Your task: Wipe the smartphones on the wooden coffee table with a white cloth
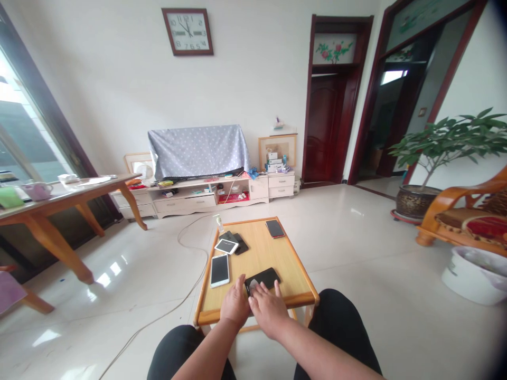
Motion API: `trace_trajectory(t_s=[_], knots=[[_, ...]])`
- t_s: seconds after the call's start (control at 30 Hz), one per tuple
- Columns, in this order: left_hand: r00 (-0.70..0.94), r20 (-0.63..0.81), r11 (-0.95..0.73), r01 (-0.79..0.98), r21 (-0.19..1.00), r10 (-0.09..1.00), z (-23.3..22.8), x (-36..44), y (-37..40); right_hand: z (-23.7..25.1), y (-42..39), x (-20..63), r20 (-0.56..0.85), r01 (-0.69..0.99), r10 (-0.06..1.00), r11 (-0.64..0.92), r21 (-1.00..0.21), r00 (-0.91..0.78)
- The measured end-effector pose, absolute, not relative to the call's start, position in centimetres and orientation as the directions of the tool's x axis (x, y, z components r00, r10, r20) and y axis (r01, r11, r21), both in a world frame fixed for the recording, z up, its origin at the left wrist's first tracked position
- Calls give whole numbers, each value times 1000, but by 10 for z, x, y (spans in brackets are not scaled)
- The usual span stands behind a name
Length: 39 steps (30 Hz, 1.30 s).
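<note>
A black smartphone (270, 275) lies on the near part of a small wooden table (257, 237). At its left edge, my left hand (235, 306) is closed against the phone, its fingers pointing away from me and partly hidden by the other hand. My right hand (269, 312) rests palm down over the phone's lower left part, fingers stretched and somewhat apart. A small greyish patch shows by the right fingertips; whether it is a reflection or an object I cannot tell. To the left lies a white smartphone (219, 271) with a dark screen.
Farther up the table are another white phone (226, 246), dark phones (241, 244) partly under it, a clear pump bottle (219, 222) and a dark phone (274, 228) at the right. My knees (344, 327) flank the table. A cable (178, 306) runs along the floor.
</note>
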<state>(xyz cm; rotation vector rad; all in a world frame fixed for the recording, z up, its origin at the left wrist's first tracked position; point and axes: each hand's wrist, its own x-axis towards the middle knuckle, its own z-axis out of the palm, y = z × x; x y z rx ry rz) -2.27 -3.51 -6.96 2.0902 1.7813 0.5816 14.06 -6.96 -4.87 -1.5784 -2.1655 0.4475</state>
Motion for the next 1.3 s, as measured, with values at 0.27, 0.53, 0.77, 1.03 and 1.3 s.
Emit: trace_trajectory(t_s=[0.27, 0.53, 0.77, 1.03, 1.3], knots=[[126, 78, -148, 843, 518, 989, -65, -20, -35, -35, -41, 147, 82, 867, 987, 162, -471, -140], [128, 70, -146, 885, 442, 989, -59, -21, -38, -45, -37, 146, 111, 863, 987, 159, -480, -120], [215, 123, -244, 911, 332, 969, -54, -19, -43, -53, -45, 173, 184, 910, 983, 81, -407, -5], [260, 122, -287, 870, 401, 958, -44, -13, -37, -50, -89, 139, 356, 764, 907, 390, -513, -225], [222, 172, -280, 810, 516, 960, -37, -9, -25, -41, -37, 163, 348, 830, 935, 243, -502, -64]])
